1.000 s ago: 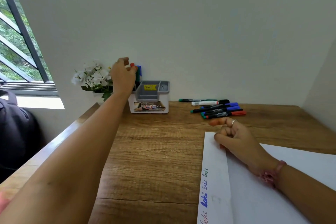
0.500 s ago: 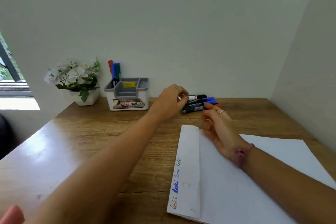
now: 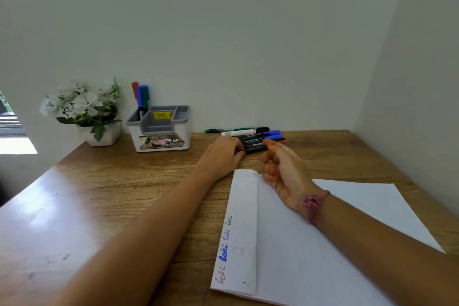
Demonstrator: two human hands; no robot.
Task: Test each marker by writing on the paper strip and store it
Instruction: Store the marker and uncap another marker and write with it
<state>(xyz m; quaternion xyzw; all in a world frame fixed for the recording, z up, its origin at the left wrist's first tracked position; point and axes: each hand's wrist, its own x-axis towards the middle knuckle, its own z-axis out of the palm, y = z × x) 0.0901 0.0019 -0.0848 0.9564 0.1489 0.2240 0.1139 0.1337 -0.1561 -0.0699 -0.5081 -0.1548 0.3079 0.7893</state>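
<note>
Several markers (image 3: 258,137) lie in a row at the back of the wooden table, with blue, red and black caps. My left hand (image 3: 222,154) covers their left ends, fingers curled over and thumb beneath the nearest black marker (image 3: 255,149), which it grips. My right hand (image 3: 282,166) hovers by the marker's right end, fingers loosely curled and index fingertip near it, holding nothing. The folded paper strip (image 3: 244,221) carries "loki" written in red, blue and green. A grey-and-white holder (image 3: 162,143) holds red, blue and green markers (image 3: 141,97).
A white pot of white flowers (image 3: 82,109) stands left of the holder. A large white sheet (image 3: 360,208) lies under the strip and my right forearm. The room's walls close the table's back and right sides; a window is at far left.
My left hand left the holder, where it put a marker, and swung right onto the row of markers. My right hand slid forward off the strip toward them. The camera turned right.
</note>
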